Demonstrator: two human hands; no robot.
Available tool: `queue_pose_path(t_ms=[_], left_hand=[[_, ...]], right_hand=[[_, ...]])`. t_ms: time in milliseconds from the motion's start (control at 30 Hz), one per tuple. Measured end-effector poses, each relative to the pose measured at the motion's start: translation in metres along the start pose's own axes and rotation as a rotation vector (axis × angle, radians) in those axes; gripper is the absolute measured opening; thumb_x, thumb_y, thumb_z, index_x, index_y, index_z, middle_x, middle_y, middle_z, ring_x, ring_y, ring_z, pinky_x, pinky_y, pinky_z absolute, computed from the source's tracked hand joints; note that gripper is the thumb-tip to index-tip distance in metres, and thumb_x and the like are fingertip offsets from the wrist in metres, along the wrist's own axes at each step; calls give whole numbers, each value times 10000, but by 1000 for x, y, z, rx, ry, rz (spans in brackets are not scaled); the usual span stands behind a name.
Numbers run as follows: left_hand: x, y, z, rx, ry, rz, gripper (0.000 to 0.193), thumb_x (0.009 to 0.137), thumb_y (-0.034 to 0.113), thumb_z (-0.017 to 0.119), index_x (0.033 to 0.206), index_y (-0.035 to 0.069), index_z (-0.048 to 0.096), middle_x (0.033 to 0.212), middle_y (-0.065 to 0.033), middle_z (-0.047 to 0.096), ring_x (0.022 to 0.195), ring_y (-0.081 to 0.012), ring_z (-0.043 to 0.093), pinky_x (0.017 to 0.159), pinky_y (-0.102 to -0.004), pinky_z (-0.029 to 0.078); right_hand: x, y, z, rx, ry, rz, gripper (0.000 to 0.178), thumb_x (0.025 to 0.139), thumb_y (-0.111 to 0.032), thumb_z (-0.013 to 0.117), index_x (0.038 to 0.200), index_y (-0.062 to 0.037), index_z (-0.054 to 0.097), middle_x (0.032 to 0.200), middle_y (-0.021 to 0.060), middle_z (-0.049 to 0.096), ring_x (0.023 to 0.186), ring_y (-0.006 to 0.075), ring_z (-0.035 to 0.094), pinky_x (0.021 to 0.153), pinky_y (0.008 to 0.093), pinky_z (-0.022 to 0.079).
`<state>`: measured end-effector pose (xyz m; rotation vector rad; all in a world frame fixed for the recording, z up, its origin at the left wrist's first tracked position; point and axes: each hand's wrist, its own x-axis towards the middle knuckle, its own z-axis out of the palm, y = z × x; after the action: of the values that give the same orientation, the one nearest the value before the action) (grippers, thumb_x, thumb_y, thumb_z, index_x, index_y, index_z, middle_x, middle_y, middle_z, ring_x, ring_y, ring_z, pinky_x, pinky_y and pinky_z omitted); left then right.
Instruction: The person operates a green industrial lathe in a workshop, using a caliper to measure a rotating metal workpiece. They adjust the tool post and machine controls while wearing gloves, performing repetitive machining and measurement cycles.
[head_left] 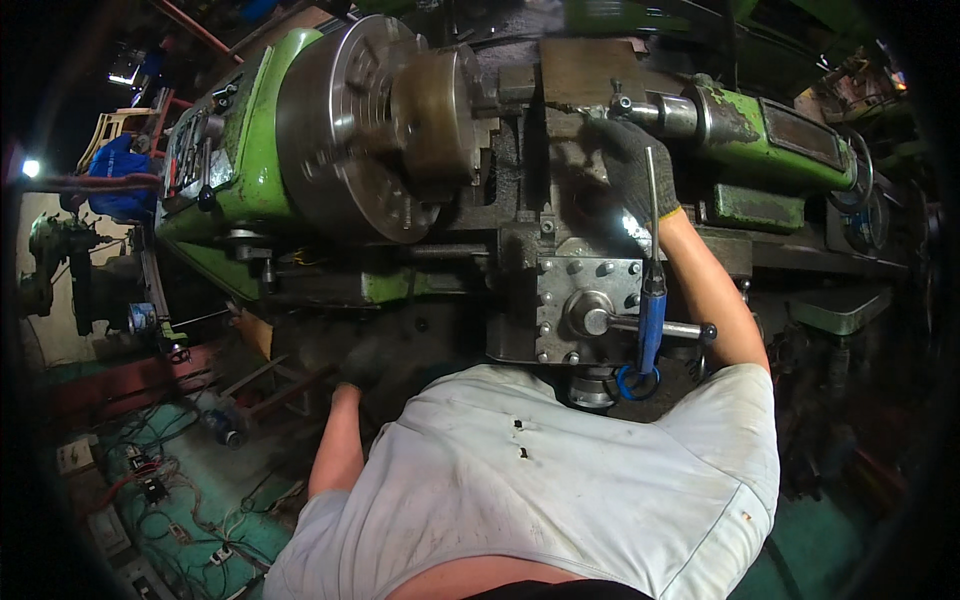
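Observation:
My right hand [637, 168], in a dark glove with a yellow cuff edge, reaches over the lathe carriage beside the tailstock spindle [672, 115]. Its fingers blend into dark, shadowed metal, so their grip is unclear. Closer to me sits the square tool post [590, 310], with bolts around its top and a lever pointing right. A long metal rod with a blue handle [652, 325] and a blue ring stands against its right side. My left hand [366, 372] is low at my left side, lost in shadow below the lathe bed; only the wrist shows clearly.
At left, the large round chuck [365, 130] juts from the green headstock [262, 170]; a thick metal cylinder [435, 115] is at its front. The green tailstock [765, 140] has a handwheel at right. Cables [190, 520] tangle across the green floor at lower left.

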<state>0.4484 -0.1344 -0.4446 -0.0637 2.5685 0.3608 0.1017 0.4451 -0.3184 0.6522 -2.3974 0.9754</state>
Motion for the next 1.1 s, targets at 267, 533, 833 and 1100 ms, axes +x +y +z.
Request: queue_pose_path(t_ms=[267,533,833,1100], left_hand=[[66,172,-98,-154,28,202,390,1013,340,653,1321,108,710,1350,-170,699,1251,-386,641,1083,-487,499],[103,193,-97,-205,85,385,390,1002,352,662,1305,113,717,1357,-160,690,1254,-385,632,1067,-482,503],[92,152,-47,-133,5,345,420,987,363,649,1314,108,719,1363,-169,686,1283,-380,624,1099,-483,491],[83,120,-32,-164,20,279,453,1000,389,641,1341,99,710,1374,-168,686,1285,-377,624,1105,-481,487]], right_hand=[[2,-5,8,93,-16,183,301,982,-156,702,1259,-45,748,1088,207,756,1012,391,744,879,445,588],[4,-14,-4,-75,-423,278,367,937,-289,738,1278,-155,756,1081,182,755,984,389,735,878,479,584],[32,-52,11,-439,-726,252,634,913,-376,736,1512,-272,555,1216,185,718,1079,417,728,868,549,604],[26,-43,25,-389,-611,277,628,927,-422,719,1489,-197,552,1443,199,582,1134,433,706,916,555,598]])
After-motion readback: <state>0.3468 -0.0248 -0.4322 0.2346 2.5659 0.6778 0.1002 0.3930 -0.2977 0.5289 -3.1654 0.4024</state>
